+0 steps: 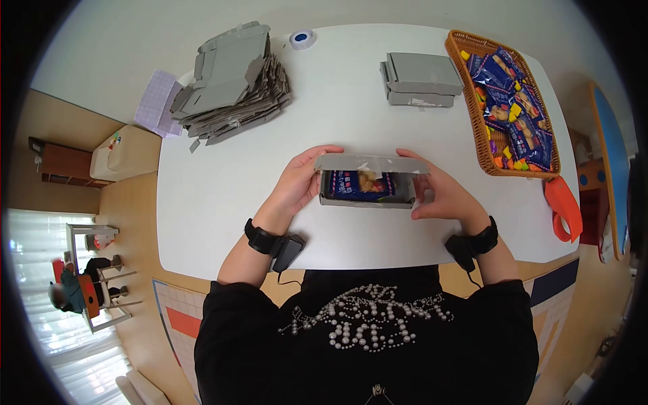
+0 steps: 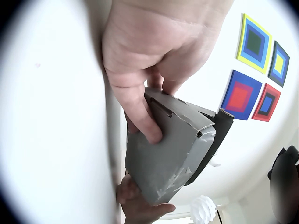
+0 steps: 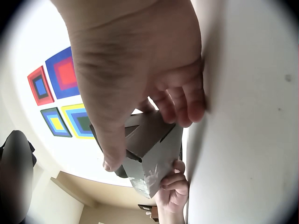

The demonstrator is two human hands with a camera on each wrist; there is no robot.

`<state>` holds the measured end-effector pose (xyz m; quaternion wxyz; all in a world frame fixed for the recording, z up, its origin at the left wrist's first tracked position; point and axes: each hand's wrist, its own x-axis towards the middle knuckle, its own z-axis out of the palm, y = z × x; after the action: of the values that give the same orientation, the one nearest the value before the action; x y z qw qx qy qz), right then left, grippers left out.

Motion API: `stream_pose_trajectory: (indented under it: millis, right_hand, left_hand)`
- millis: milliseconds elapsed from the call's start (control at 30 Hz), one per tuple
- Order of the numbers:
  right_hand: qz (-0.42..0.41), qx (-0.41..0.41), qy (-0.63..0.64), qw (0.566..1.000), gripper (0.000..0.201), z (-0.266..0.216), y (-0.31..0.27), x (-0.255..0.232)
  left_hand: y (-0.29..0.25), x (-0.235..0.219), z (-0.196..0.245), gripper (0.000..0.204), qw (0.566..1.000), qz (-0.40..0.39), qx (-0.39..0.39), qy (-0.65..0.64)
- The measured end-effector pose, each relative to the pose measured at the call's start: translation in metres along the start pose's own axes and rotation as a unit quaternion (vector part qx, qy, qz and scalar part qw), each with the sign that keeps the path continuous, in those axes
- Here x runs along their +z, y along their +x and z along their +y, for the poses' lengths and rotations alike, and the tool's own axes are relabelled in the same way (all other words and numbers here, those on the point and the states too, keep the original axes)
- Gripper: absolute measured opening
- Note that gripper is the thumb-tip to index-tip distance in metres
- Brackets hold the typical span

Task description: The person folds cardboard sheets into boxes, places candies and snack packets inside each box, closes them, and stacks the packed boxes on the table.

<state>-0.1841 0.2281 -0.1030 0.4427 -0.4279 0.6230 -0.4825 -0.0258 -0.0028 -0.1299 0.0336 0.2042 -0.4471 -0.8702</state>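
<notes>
A small grey cardboard box [image 1: 368, 202] lies near the table's front edge, its lid [image 1: 372, 163] partly raised. Inside shows a dark blue snack packet [image 1: 354, 184] with a food picture on it. My left hand [image 1: 299, 182] grips the box's left end; in the left wrist view a finger presses flat on the grey box side [image 2: 163, 156]. At the opposite end my right hand [image 1: 449, 194] holds the box between thumb and fingers. The right wrist view shows that thumb [image 3: 112, 151] by the lid edge and the other fingers on the end wall.
Flattened grey cartons [image 1: 233, 74] are piled at the back left, near a tape roll [image 1: 302, 39]. Closed grey boxes [image 1: 424, 75] are stacked at the back right. Beside them a wicker basket [image 1: 482, 158] holds several blue packets and small colourful pieces. An orange-red strip [image 1: 562, 202] lies at the right edge.
</notes>
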Motion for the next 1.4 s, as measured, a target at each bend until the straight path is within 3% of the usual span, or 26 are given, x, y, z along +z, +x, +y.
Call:
stream_pose_trajectory:
  millis: [100,200,300,367,400,433,467,533,600,700,767,833,900,1000,1067,1133,1400]
  right_hand:
    - [0.011,0.060,-0.040,0.997,0.081,-0.003,0.001,0.004]
    - [0.052,-0.006,-0.100,0.994,0.078,0.003,0.000,0.004]
    - [0.047,-0.023,-0.101,0.994,0.068,0.005,0.001,0.002]
    - [0.097,-0.117,-0.141,0.978,0.050,0.010,0.004,0.002]
    - [0.093,-0.119,-0.141,0.978,0.050,0.016,0.003,0.001]
    - [0.093,-0.091,-0.045,0.991,0.040,0.021,0.000,-0.002]
    - [0.092,-0.060,0.050,0.993,0.031,0.026,-0.002,-0.003]
    - [0.097,-0.055,0.048,0.993,0.026,0.031,-0.002,-0.002]
    - [0.098,-0.052,0.048,0.993,0.025,0.035,-0.001,-0.001]
    - [0.103,-0.003,0.033,0.994,0.042,0.043,-0.002,-0.002]
    - [0.092,0.015,0.031,0.995,0.054,0.042,-0.004,-0.001]
    - [0.096,0.018,0.037,0.995,0.060,0.050,-0.004,-0.003]
    - [0.081,0.011,0.041,0.996,0.062,0.055,-0.004,-0.003]
    - [0.109,0.002,0.086,0.990,0.053,0.042,0.002,0.006]
    - [0.266,-0.049,0.147,0.951,0.043,0.023,0.006,0.024]
    - [0.231,-0.045,0.145,0.961,0.040,0.034,0.003,0.014]
    - [0.236,-0.124,0.145,0.953,0.026,0.040,0.002,0.007]
  left_hand:
    - [0.002,-0.007,-0.003,0.030,0.999,-0.028,0.002,0.016]
    - [0.001,-0.004,-0.001,0.031,0.999,-0.036,-0.001,0.028]
    - [0.003,-0.005,-0.003,0.032,0.997,-0.075,0.016,0.019]
    - [-0.002,0.003,0.002,0.034,0.995,-0.091,0.022,0.020]
    - [-0.005,0.006,0.004,0.035,0.993,-0.110,0.027,0.020]
    - [-0.004,0.002,0.001,0.035,0.994,-0.107,0.030,0.020]
    - [-0.001,-0.004,-0.005,0.038,0.990,-0.134,0.050,0.016]
    - [0.003,-0.011,-0.012,0.043,0.985,-0.157,0.073,0.012]
    - [0.003,-0.014,-0.014,0.051,0.950,-0.170,0.197,0.172]
    - [0.000,-0.007,-0.007,0.061,0.930,-0.177,0.240,0.216]
    - [0.003,-0.012,-0.014,0.060,0.926,-0.130,0.244,0.257]
    - [-0.006,-0.001,-0.005,0.056,0.965,-0.156,0.173,0.122]
    - [-0.008,0.001,-0.006,0.053,0.965,-0.138,0.190,0.119]
    - [-0.006,0.001,-0.008,0.048,0.963,-0.140,0.202,0.115]
    - [-0.005,-0.001,-0.008,0.046,0.961,-0.144,0.206,0.116]
    - [-0.005,-0.001,-0.008,0.046,0.960,-0.137,0.183,0.159]
    - [-0.006,-0.002,-0.005,0.047,0.951,-0.129,0.197,0.202]
